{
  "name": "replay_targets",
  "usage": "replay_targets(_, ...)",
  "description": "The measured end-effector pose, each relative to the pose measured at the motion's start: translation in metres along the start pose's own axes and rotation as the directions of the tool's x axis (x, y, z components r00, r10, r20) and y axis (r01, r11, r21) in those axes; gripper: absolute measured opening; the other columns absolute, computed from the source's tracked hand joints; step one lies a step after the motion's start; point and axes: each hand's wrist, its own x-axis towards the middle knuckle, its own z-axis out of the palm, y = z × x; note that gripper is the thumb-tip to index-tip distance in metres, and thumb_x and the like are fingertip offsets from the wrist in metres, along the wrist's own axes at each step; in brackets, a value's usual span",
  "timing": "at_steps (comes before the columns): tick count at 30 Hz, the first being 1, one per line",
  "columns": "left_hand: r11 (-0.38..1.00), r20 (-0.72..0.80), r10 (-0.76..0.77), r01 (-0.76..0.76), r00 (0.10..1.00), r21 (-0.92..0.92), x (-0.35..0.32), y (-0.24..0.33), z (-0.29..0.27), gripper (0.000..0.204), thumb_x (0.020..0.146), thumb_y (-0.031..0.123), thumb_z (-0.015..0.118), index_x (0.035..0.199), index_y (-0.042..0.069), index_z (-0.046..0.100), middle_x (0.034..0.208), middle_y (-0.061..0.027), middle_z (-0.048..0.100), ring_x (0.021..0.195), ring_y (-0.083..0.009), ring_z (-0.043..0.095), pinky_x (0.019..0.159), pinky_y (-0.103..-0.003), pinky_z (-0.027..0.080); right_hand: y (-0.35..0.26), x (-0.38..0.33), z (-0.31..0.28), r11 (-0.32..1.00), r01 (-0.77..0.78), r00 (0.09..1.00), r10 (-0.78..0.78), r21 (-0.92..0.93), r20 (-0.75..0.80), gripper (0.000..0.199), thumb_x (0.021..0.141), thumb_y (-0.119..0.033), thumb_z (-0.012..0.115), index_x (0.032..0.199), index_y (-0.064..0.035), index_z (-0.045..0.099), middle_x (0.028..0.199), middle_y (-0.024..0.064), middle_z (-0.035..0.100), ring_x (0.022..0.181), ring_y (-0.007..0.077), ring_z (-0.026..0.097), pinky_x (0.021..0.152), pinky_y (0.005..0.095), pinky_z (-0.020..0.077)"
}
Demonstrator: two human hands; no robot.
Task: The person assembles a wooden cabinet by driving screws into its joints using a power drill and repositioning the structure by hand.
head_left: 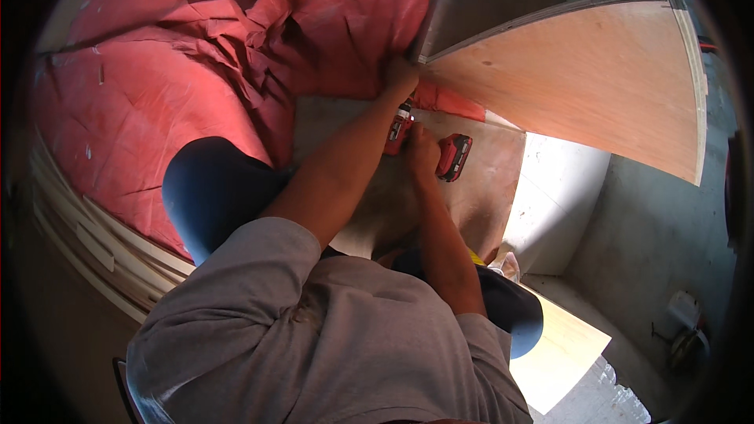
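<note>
Centrally, a red-and-black cordless drill (pixel 398 135) lies between the person's two hands, above a brown sheet (pixel 487 169). The right hand (pixel 424 149) is closed around its handle, with the battery pack (pixel 455 157) projecting to the right of the fist and the drill body showing to its left. The long axis of the drill body runs away from the wearer, tilted slightly rightward, so that the chuck (pixel 404 109) points toward the left hand (pixel 402 78) and the near corner of a plywood panel (pixel 581 71). The left hand lies just beyond the chuck and is the nearer of the two to that corner, beside the panel's left end; its fingers are largely hidden, and whether they are apart, together or clamped on something cannot be told. The tip beyond the chuck is likewise obscured, so contact with the wood cannot be determined. Relative to the right-hand grip, the panel extends forward and to the right, its broad face sloping across the upper right. Red sheeting (pixel 157 86) spreads in folds to the left.
</note>
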Motion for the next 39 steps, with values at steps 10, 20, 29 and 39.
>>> replay_targets(10,0.617,0.312,-0.184,0.357,0.932,-0.701,-0.041,0.021,-0.008,0.015,0.096,0.012,0.056,0.098,0.0,0.065,0.072,-0.0119,0.067,0.059,-0.0223,0.065,0.055,-0.036,0.051,0.012,-0.017,-0.004,0.995,-0.04,0.999,0.04,-0.087,-0.005,0.013,0.087,-0.013,0.06,0.096,-0.0055,0.055,0.084,0.019,0.066,0.074,0.039,0.068,0.061,0.0504,0.0537)
replay_targets(20,0.626,0.352,0.012,0.267,0.936,-0.733,-0.034,0.037,-0.032,0.017,0.096,0.022,0.06,0.095,0.006,0.062,0.078,-0.0019,0.055,0.072,-0.0143,0.058,0.065,-0.032,0.049,0.04,-0.028,-0.009,0.978,0.095,0.992,-0.108,-0.186,-0.06,0.032,0.089,-0.013,0.053,0.12,-0.0077,0.056,0.093,0.0164,0.067,0.084,0.0345,0.068,0.071,0.0474,0.0545)
replay_targets(29,0.287,-0.658,0.506,-0.829,0.557,-0.481,-0.064,0.424,-0.267,0.024,0.097,0.022,0.067,0.099,-0.002,0.068,0.089,-0.0049,0.065,0.083,-0.0133,0.061,0.076,-0.03,0.048,0.028,-0.044,-0.031,0.995,-0.007,1.0,0.005,0.101,0.019,0.03,0.087,-0.013,0.057,0.117,-0.0073,0.054,0.091,0.0166,0.068,0.08,0.0376,0.069,0.066,0.0516,0.0528)
replay_targets(39,0.143,0.202,0.951,-0.915,0.233,0.378,-0.015,0.668,-0.177,0.039,0.096,0.03,0.063,0.109,-0.006,0.066,0.1,-0.0264,0.069,0.093,-0.0373,0.067,0.084,-0.042,0.051,0.029,-0.009,-0.03,0.964,-0.089,0.991,0.11,0.252,-0.072,0.021,0.09,-0.017,0.057,0.11,-0.0104,0.054,0.079,0.0177,0.069,0.073,0.0383,0.069,0.064,0.0531,0.0522)
